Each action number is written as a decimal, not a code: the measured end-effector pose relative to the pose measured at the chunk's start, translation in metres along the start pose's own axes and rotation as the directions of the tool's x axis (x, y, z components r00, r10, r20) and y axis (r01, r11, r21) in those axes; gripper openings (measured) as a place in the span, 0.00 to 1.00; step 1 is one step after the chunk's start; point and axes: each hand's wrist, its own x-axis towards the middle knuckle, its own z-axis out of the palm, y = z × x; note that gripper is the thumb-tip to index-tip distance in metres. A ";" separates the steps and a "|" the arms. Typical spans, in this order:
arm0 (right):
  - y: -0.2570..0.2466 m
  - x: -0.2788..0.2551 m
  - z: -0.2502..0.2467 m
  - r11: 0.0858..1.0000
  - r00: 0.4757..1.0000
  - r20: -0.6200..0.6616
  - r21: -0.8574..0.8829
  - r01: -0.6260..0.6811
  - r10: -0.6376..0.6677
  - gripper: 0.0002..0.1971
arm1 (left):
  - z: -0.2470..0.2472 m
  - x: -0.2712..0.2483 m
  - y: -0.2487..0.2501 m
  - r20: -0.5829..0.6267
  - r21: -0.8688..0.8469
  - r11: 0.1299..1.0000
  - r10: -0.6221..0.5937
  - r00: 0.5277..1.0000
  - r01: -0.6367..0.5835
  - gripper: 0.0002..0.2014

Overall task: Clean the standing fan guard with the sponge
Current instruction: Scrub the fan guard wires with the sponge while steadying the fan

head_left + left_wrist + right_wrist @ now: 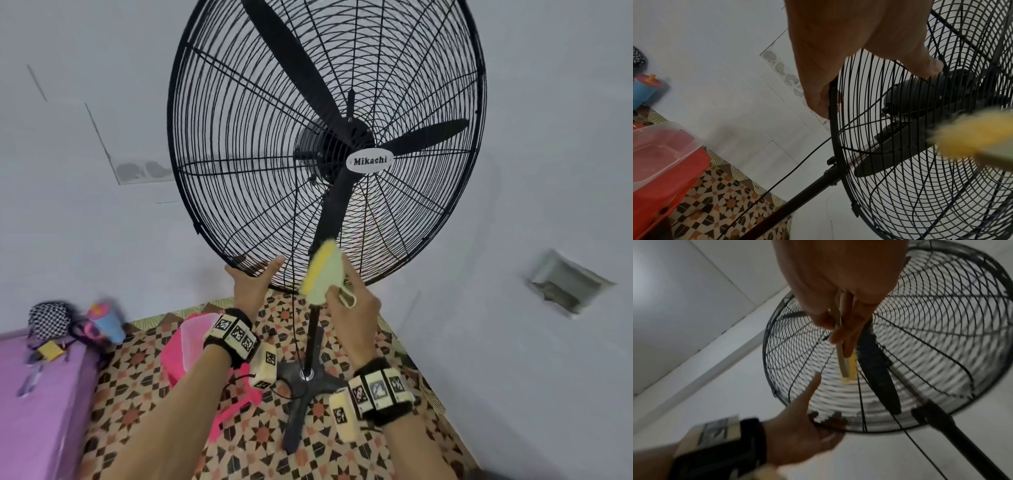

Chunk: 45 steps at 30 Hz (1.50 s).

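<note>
The fan guard (239, 144) is steadied at its lower rim by the gripping left hand (251, 284). The sponge (320, 270), clasped in the right hand (352, 305), is pressed to the lower wires mid-wipe; neighbouring wires seemingly come next.

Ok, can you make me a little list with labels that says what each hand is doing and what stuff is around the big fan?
left hand: grips the bottom rim of the fan guard
right hand: holds the sponge by its pale handle
sponge: yellow pad at the lower wires, blurred
fan blades: black, three, behind the wires
badge: reads Mikachi
floor: patterned tiles
near the stand: clear tub on something pink
</note>
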 end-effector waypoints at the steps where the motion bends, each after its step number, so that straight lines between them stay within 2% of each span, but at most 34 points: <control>1: -0.003 0.007 -0.001 0.999 0.998 -0.061 0.031 0.024 -0.022 0.34 | 0.000 0.001 -0.001 -0.001 0.003 1.000 -0.008 1.000 0.008 0.83; 2: -0.004 0.014 -0.001 0.998 0.993 -0.112 0.036 0.047 -0.043 0.34 | 0.001 0.000 -0.001 0.005 0.007 1.000 -0.015 1.000 0.015 0.84; 4: -0.003 0.019 0.004 0.998 0.989 -0.132 0.005 0.070 -0.069 0.32 | 0.000 -0.002 0.001 0.003 0.004 1.000 0.001 1.000 -0.001 0.84; 7: 0.017 -0.011 0.024 0.987 0.997 -0.026 -0.145 0.069 -0.073 0.33 | -0.002 0.001 -0.001 0.034 0.012 1.000 -0.017 0.999 0.017 0.83; 10: 0.045 -0.050 0.031 0.973 0.992 0.122 -0.230 0.004 0.025 0.36 | -0.005 0.017 -0.012 0.056 0.007 0.997 -0.076 0.996 0.076 0.81; 13: 0.024 -0.044 0.021 0.993 0.999 0.043 -0.115 -0.026 0.031 0.34 | -0.005 0.009 -0.006 0.055 0.011 0.998 -0.067 0.996 0.066 0.81; 15: 0.005 -0.029 0.016 1.000 0.999 -0.045 -0.031 0.005 -0.006 0.33 | -0.005 0.007 -0.004 0.068 0.007 0.999 -0.053 0.996 0.052 0.81; 17: 0.002 -0.018 0.019 0.998 0.995 -0.096 -0.058 0.036 -0.041 0.32 | -0.004 0.005 -0.003 0.081 0.003 0.998 -0.060 0.995 0.060 0.81; 23: 0.038 -0.056 0.040 0.965 0.996 0.047 -0.251 0.079 -0.070 0.34 | -0.006 0.004 0.000 0.078 0.022 0.997 -0.073 0.994 0.072 0.83; 28: 0.014 -0.038 0.034 0.988 0.980 -0.153 -0.107 0.109 -0.124 0.33 | -0.006 0.004 -0.001 0.089 0.040 0.997 -0.074 0.993 0.071 0.83; 31: 0.020 -0.029 0.045 0.982 0.977 -0.166 -0.149 0.112 -0.137 0.33 | -0.007 0.004 -0.002 0.091 0.049 0.997 -0.065 0.994 0.061 0.82; 34: 0.048 -0.053 0.057 0.978 0.995 -0.061 -0.200 0.067 -0.081 0.33 | -0.009 0.005 -0.002 0.089 0.048 0.998 -0.055 0.994 0.051 0.81; 36: 0.059 -0.067 0.059 0.986 1.000 -0.009 -0.166 0.025 -0.027 0.33 | -0.011 0.008 -0.003 0.091 0.043 0.998 -0.051 0.995 0.048 0.81; 40: 0.059 -0.067 0.063 0.993 0.991 -0.062 -0.009 -0.120 0.120 0.28 | -0.009 0.007 -0.002 0.102 0.075 0.996 -0.057 0.993 0.049 0.81; 43: 0.053 -0.066 0.068 0.941 0.953 -0.038 0.172 -0.290 0.301 0.26 | -0.006 0.000 0.000 0.081 0.079 0.997 -0.030 0.996 0.023 0.81; 45: 0.061 -0.064 0.073 0.863 0.898 0.028 0.265 -0.430 0.439 0.31 | -0.006 -0.002 0.000 0.070 0.072 0.997 -0.017 0.997 0.012 0.83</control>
